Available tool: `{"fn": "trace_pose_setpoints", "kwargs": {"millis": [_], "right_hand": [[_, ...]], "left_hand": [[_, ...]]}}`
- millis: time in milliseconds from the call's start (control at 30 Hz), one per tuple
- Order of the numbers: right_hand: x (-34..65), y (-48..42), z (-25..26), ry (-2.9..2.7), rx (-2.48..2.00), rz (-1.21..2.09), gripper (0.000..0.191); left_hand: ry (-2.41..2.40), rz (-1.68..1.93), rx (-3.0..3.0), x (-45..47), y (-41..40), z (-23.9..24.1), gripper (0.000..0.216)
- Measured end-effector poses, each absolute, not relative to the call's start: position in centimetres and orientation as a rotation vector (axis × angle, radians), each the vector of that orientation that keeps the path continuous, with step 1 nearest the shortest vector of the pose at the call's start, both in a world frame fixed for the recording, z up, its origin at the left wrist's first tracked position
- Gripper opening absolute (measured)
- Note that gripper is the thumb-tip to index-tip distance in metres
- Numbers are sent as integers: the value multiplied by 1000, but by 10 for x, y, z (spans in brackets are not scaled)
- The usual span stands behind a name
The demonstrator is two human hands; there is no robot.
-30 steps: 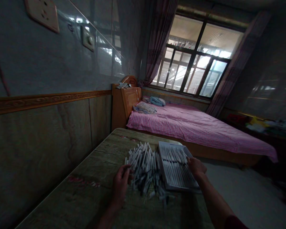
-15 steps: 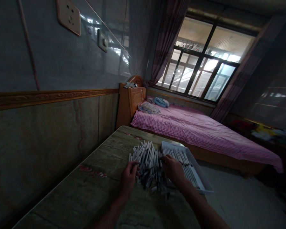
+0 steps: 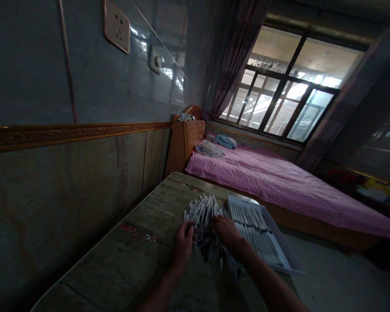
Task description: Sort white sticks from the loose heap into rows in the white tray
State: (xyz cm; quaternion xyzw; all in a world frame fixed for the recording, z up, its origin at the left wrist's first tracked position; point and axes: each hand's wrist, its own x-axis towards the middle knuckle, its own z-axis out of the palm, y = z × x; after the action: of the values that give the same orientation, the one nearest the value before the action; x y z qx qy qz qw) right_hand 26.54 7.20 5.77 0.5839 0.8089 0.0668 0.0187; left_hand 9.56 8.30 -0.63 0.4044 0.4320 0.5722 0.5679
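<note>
A loose pile of white sticks with dark ends, which look like pens (image 3: 201,209), lies on the table. At the pile's left edge is my left hand (image 3: 183,240), its fingers curled together; what they hold, if anything, does not show. My right hand (image 3: 225,230) reaches over the pile's right side, fingers closed and pointing down, the tips hidden among the pens. Right beside it stands a shallow white tray (image 3: 287,255) with similar pens laid side by side in two rows.
The table (image 3: 139,260) has a marbled top with a pale edge. A wall with wood trim (image 3: 84,138) runs along the left. Beyond the table stands a bed (image 3: 263,177) with a pink checked cover, below a window (image 3: 279,86).
My right hand has moved from beside the tray's left edge leftward onto the pile. My left hand stays at the pile's left edge. The whole view has shifted slightly.
</note>
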Motion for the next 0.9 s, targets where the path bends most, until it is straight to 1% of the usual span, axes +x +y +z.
{"fn": "trace_pose_setpoints", "kwargs": {"millis": [233,333,400,467,533,600,667,700,767,833,900], "right_hand": [[269,57,59,2576,1773,263,21],[268,47,56,2698,1913,360,23],[263,41,54,2947,2057,403,24],[253,34,51,3225,2142,347,22],[241,29,49,3404,2097,216,20],[231,25,45,3525,1959,129,19],[226,23,40,3589,1863,139,21],[225,23,37,3575,1894,178,23],[227,25,33,3400,2131,265,26],[228,27,31,3046,2387,292,25],[228,28,33,2715,2415,264,21]], "left_hand": [[995,1339,970,96,80,-5,26],[919,1335,1014,97,75,-3,29],[835,1266,1006,100,71,-1,36],[739,1171,937,102,67,-1,47],[662,1122,836,105,65,-2,54],[615,1139,738,105,65,-3,52],[587,1174,655,104,67,-2,46],[585,1193,619,102,69,-1,44],[619,1234,552,99,73,3,43],[671,1285,511,95,77,6,44],[706,1331,491,93,79,9,45]]}}
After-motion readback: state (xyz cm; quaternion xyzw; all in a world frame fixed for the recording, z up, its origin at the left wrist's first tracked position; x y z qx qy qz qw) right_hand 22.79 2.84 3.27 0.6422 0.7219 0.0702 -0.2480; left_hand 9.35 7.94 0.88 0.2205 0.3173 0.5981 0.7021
